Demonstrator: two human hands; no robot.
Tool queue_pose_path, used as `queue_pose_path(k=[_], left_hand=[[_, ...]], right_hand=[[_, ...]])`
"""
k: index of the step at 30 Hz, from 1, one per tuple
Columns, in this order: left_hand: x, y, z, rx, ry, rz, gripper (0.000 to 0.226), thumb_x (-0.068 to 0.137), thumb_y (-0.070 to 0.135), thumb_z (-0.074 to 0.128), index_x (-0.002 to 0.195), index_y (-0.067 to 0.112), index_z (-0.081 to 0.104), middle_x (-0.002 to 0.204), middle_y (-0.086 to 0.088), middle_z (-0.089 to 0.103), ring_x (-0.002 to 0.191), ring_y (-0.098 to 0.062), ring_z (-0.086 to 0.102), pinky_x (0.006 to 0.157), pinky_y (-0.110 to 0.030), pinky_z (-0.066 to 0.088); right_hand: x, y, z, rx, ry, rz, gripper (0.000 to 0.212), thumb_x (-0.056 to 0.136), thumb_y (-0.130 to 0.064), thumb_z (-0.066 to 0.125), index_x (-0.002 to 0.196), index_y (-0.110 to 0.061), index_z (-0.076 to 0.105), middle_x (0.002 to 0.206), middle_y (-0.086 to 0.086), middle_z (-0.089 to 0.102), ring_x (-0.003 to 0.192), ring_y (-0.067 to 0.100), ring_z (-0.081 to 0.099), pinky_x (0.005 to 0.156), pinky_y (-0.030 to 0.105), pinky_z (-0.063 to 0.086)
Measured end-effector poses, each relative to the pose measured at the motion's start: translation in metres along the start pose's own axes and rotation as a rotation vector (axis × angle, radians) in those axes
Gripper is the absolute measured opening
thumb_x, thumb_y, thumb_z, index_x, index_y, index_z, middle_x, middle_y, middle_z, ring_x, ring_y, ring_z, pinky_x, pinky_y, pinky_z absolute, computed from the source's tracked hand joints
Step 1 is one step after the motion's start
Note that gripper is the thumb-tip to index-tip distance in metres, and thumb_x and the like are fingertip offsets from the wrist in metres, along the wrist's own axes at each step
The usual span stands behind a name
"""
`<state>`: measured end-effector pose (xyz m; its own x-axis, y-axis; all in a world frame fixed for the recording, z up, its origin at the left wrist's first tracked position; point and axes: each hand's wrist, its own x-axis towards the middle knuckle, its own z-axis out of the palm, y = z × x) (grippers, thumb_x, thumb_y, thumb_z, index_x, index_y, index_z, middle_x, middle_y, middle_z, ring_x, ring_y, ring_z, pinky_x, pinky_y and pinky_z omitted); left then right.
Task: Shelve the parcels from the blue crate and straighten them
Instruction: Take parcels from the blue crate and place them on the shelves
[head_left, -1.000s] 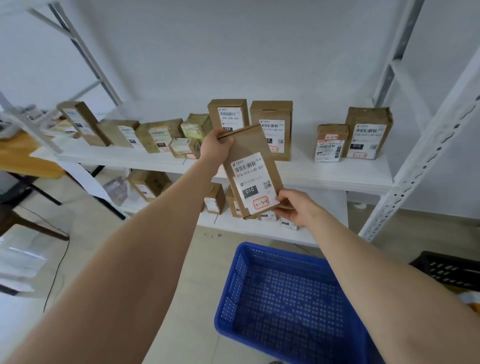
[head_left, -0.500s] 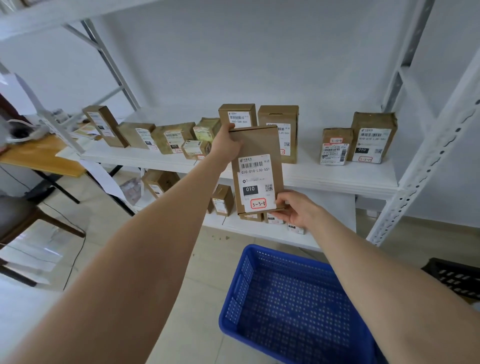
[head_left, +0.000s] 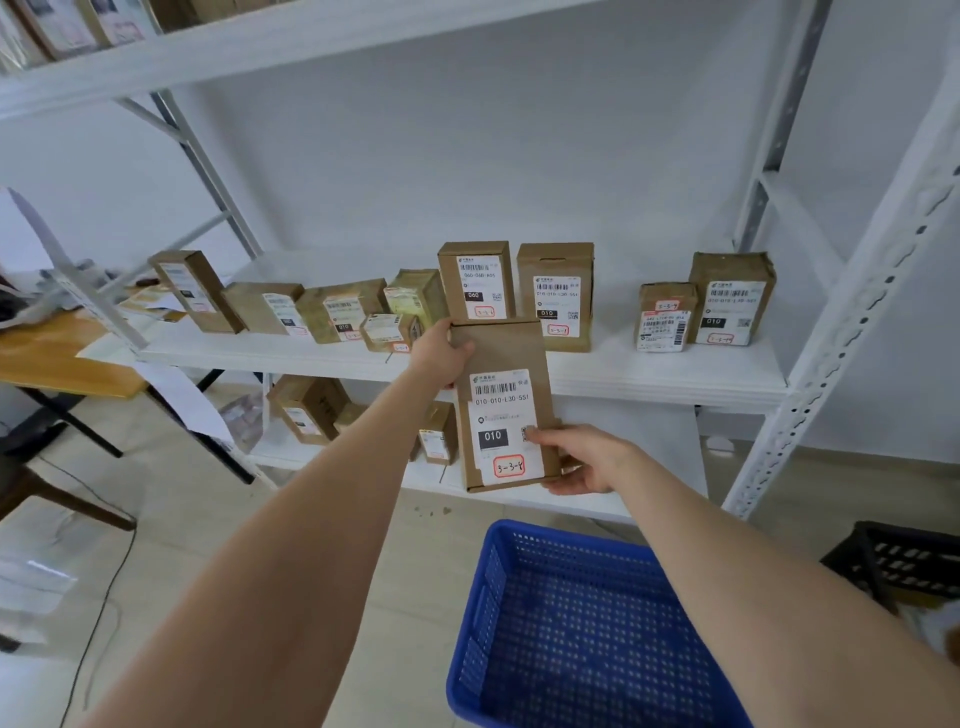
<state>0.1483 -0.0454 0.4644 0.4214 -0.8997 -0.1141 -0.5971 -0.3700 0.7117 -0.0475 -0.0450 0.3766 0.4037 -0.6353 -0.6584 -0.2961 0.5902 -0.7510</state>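
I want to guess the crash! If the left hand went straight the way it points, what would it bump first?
Probably the upright parcel labelled 060 on the middle shelf, just beyond the left hand gripping the held parcel; depth is hard to judge.

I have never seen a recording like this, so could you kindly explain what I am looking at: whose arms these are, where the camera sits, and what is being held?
There is no machine here. A person wears one wide-angle camera on the head, so the single picture looks forward and down along their own bare arms. The left hand grips the top left corner of a brown parcel. The right hand holds its lower right edge, thumb on the label. The parcel is upright in the air in front of a white shelf, where other labelled parcels stand in a row. Below, on the floor, sits the blue crate; no parcels show in it.
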Motion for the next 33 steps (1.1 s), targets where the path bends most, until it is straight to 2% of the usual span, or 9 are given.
queue_pose_path(k=[5,11,15,19,23,26,28,31,33], left_hand=[[0.018,-0.029,-0.015,0.025,-0.056,0.006,0.05,0.099,0.024,0.046,0.146,0.014,0.031,0.132,-0.015,0.053,0.111,-0.033,0.057,0.085,-0.049,0.055],[0.033,-0.038,-0.023,0.118,-0.048,0.1,0.042,0.104,0.025,0.032,0.144,0.012,0.036,0.134,-0.017,0.05,0.113,-0.035,0.054,0.083,-0.041,0.053],[0.041,-0.032,-0.015,0.032,-0.096,0.163,0.038,0.103,0.023,0.032,0.138,0.014,0.045,0.127,-0.018,0.056,0.108,-0.037,0.057,0.086,-0.049,0.053],[0.041,-0.006,-0.001,-0.051,-0.147,0.187,0.041,0.098,0.027,0.047,0.137,0.016,0.045,0.122,-0.013,0.058,0.096,-0.029,0.059,0.087,-0.047,0.054],[0.043,0.027,0.017,-0.075,-0.133,0.206,0.059,0.086,0.025,0.069,0.137,0.012,0.042,0.13,-0.008,0.053,0.119,-0.026,0.051,0.099,-0.042,0.046],[0.049,0.055,0.032,-0.095,-0.136,0.239,0.061,0.082,0.018,0.073,0.135,0.013,0.043,0.132,-0.007,0.052,0.12,-0.025,0.051,0.099,-0.039,0.046],[0.055,0.075,0.042,-0.05,-0.147,0.288,0.065,0.08,0.017,0.075,0.137,0.014,0.044,0.135,-0.007,0.05,0.122,-0.024,0.05,0.101,-0.037,0.044],[0.067,0.105,0.055,-0.023,-0.204,0.365,0.064,0.079,0.016,0.075,0.137,0.011,0.049,0.133,-0.01,0.053,0.119,-0.025,0.054,0.103,-0.04,0.045],[0.076,0.122,0.066,0.004,-0.195,0.415,0.059,0.079,0.016,0.075,0.134,0.01,0.052,0.127,-0.012,0.058,0.114,-0.026,0.058,0.099,-0.04,0.048]], right_hand=[[0.014,0.008,0.033,0.035,0.047,-0.04,0.034,0.083,-0.031,0.073,0.109,-0.013,0.061,0.1,0.007,0.072,0.094,0.022,0.068,0.081,0.04,0.059],[0.016,0.013,0.062,0.128,0.141,-0.066,0.027,0.085,-0.029,0.072,0.103,-0.013,0.06,0.099,0.007,0.071,0.09,0.022,0.068,0.077,0.037,0.06],[0.013,0.016,0.056,0.143,0.207,-0.068,0.032,0.086,-0.03,0.07,0.11,-0.013,0.059,0.102,0.006,0.07,0.094,0.022,0.067,0.083,0.038,0.058],[0.009,0.012,0.034,0.159,0.277,-0.128,0.042,0.087,-0.029,0.07,0.123,-0.012,0.057,0.109,0.005,0.069,0.101,0.022,0.064,0.086,0.037,0.056],[0.01,0.001,0.001,0.151,0.367,-0.19,0.044,0.087,-0.022,0.071,0.127,-0.011,0.055,0.12,0.009,0.066,0.107,0.026,0.063,0.093,0.043,0.053],[0.014,-0.01,-0.029,0.197,0.422,-0.243,0.047,0.086,-0.015,0.071,0.13,-0.011,0.054,0.124,0.01,0.065,0.101,0.024,0.064,0.087,0.038,0.053],[0.019,-0.018,-0.052,0.192,0.469,-0.285,0.049,0.087,-0.013,0.07,0.132,-0.013,0.053,0.126,0.009,0.064,0.106,0.026,0.063,0.086,0.035,0.051],[0.026,-0.032,-0.087,0.013,0.554,-0.33,0.047,0.089,-0.019,0.068,0.134,-0.017,0.054,0.13,0.005,0.062,0.117,0.025,0.058,0.09,0.031,0.044],[0.031,-0.044,-0.107,-0.108,0.639,-0.365,0.044,0.09,-0.021,0.066,0.133,-0.015,0.056,0.131,0.006,0.061,0.119,0.026,0.057,0.097,0.032,0.045]])
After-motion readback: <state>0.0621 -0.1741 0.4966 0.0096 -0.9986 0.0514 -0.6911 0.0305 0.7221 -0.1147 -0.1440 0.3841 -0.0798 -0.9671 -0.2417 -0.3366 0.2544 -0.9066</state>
